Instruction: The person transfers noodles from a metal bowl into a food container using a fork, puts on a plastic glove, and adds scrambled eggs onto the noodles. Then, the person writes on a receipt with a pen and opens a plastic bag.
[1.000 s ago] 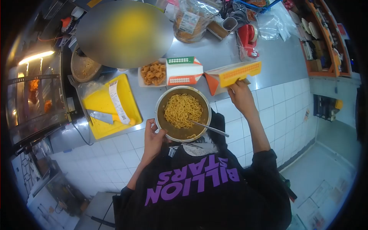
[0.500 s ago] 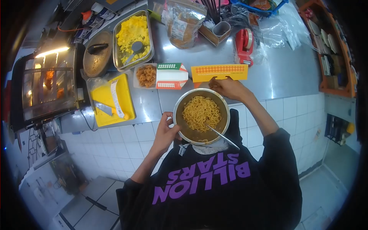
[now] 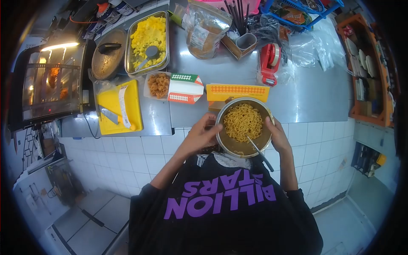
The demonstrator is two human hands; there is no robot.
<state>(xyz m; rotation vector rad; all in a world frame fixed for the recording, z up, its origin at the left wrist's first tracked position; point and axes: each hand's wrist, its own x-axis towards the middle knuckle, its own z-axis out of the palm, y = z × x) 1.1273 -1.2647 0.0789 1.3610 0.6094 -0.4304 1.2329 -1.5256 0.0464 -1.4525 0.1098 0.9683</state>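
A steel bowl (image 3: 229, 146) of yellow noodles (image 3: 242, 122) is held in front of my body, at the counter's front edge. My left hand (image 3: 203, 132) grips its left rim, thumb over the edge. On the right side, my right hand (image 3: 277, 134) holds the rim. A spoon (image 3: 260, 154) leans in the noodles, its handle over the near rim. Just behind the bowl, a yellow and orange carton (image 3: 238, 92) stands on the counter, partly hidden by the bowl. To its left lies an open carton (image 3: 185, 89) with fried pieces (image 3: 159, 85) at its left end.
A yellow board (image 3: 127, 106) with a knife (image 3: 108, 114) lies at the left, by a lit display case (image 3: 53, 91). Behind are a tray of yellow food (image 3: 148, 38), a brown bowl (image 3: 106, 63), a bagged container (image 3: 204, 36) and a red tape dispenser (image 3: 270, 63).
My right hand has let go of the yellow carton and taken the bowl's right rim. The bowl has moved right, in front of the carton. My left hand has stayed on its rim.
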